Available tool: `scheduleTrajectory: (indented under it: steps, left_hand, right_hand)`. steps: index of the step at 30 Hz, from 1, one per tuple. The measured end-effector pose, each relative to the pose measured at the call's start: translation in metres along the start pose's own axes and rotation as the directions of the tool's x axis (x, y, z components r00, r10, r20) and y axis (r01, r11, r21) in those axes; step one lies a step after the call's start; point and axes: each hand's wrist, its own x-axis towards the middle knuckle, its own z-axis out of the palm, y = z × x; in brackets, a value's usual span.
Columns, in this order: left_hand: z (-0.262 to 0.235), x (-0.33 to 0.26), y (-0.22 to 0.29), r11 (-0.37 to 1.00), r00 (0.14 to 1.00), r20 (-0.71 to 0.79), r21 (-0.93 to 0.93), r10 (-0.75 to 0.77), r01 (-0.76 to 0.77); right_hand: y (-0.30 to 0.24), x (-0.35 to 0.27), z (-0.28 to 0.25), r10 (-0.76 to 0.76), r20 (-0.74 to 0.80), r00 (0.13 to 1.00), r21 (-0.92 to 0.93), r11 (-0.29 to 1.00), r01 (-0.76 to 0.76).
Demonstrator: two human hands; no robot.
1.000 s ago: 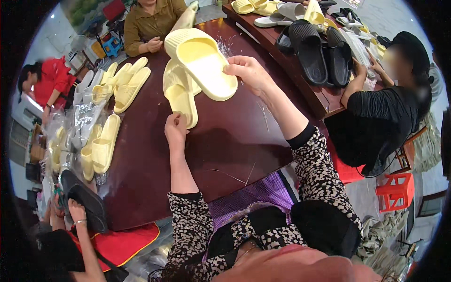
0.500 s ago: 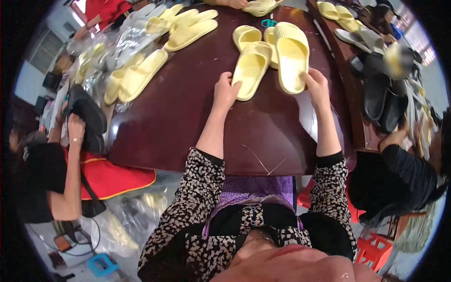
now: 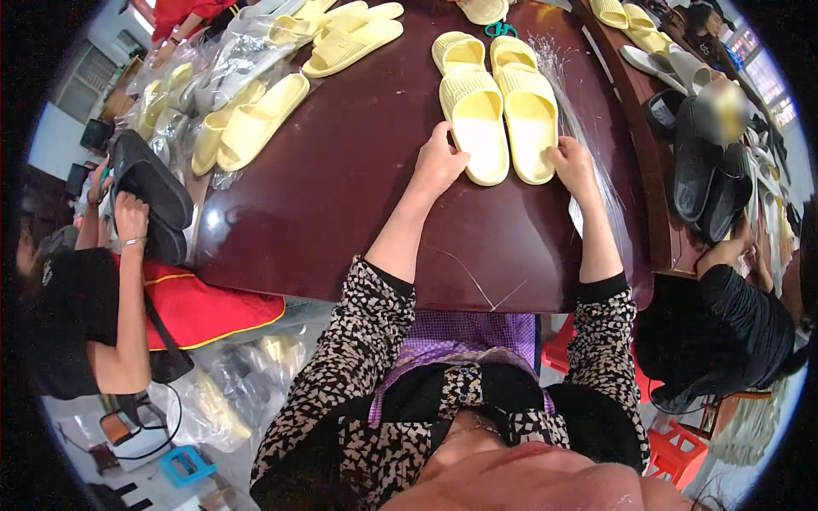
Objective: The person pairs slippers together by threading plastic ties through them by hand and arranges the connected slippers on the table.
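Two pale yellow slide slippers lie side by side on the dark red table point(image 3: 358, 196), toes pointing away from me. My left hand point(image 3: 439, 163) pinches the heel edge of the left slipper point(image 3: 479, 132) between thumb and fingers. At the outer heel edge of the right slipper point(image 3: 531, 128), my right hand point(image 3: 576, 167) has its thumb on top and fingers curled at the side. Another yellow pair, a left slipper point(image 3: 460, 53) and a right slipper point(image 3: 514, 54), sits just beyond, partly covered by the front pair's toes.
Yellow slippers point(image 3: 266, 119) and clear plastic bags point(image 3: 226, 81) crowd the table's left side. A bundle of clear strands point(image 3: 588, 140) runs along the right. Co-workers handle black slippers point(image 3: 153, 179) at left and sit at right near more black slippers point(image 3: 692, 166). A teal object point(image 3: 500, 31) lies farther back.
The two held slippers have come together and straightened, the left one moving right. Both are now level in front of the far pair. The strands at right show more.
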Motion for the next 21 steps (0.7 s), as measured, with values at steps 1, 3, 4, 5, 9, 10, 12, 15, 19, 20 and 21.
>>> scheduleTrajectory:
  steps: [1, 3, 4, 5, 9, 10, 12, 15, 19, 20, 21]
  left_hand:
    - [-0.001, 0.0, 0.0, 1.0, 1.0, 0.003, 0.011, -0.002, 0.002]
    - [-0.002, -0.001, -0.001, 0.999, 1.0, 0.011, 0.036, -0.008, 0.008]
    - [-0.003, -0.002, -0.001, 0.999, 1.0, 0.014, 0.036, -0.007, 0.006]
    - [-0.003, -0.001, -0.002, 0.999, 1.0, -0.009, 0.051, 0.005, -0.005]
    - [0.0, 0.005, -0.001, 0.996, 0.996, -0.078, 0.081, 0.049, -0.043]
    - [0.005, 0.007, 0.003, 0.996, 0.992, -0.109, 0.08, 0.059, -0.05]
    - [0.002, 0.014, -0.006, 0.995, 0.984, -0.149, 0.048, 0.095, -0.088]
    - [0.003, 0.028, -0.019, 0.993, 0.979, -0.172, -0.01, 0.112, -0.115]
    - [0.005, 0.037, -0.021, 0.994, 0.983, -0.159, -0.031, 0.097, -0.103]
    - [0.01, 0.036, -0.014, 0.993, 0.984, -0.14, -0.039, 0.106, -0.113]
    - [0.013, 0.035, -0.008, 0.994, 0.989, -0.14, -0.091, 0.05, -0.064]
  right_hand:
    - [0.002, -0.001, 0.001, -0.048, -0.058, 0.997, -0.102, 0.994, 0.042]
    - [0.002, -0.003, 0.003, -0.156, -0.155, 0.976, -0.305, 0.947, 0.103]
    - [0.002, -0.003, 0.005, -0.154, -0.157, 0.976, -0.306, 0.947, 0.1]
    - [-0.002, -0.002, 0.006, -0.23, -0.193, 0.954, -0.308, 0.937, 0.164]
    - [-0.021, 0.013, 0.018, -0.351, -0.242, 0.904, -0.298, 0.914, 0.275]
    - [-0.024, 0.018, 0.019, -0.329, -0.212, 0.92, -0.272, 0.924, 0.268]
    - [-0.044, 0.025, 0.03, -0.197, -0.097, 0.976, -0.245, 0.955, 0.168]
    - [-0.059, 0.044, 0.036, -0.238, -0.057, 0.97, -0.275, 0.937, 0.214]
    - [-0.054, 0.068, 0.045, -0.206, -0.087, 0.975, -0.294, 0.94, 0.173]
    - [-0.049, 0.073, 0.043, -0.194, -0.103, 0.976, -0.303, 0.94, 0.155]
    - [-0.044, 0.077, 0.042, -0.196, -0.124, 0.973, -0.327, 0.934, 0.146]
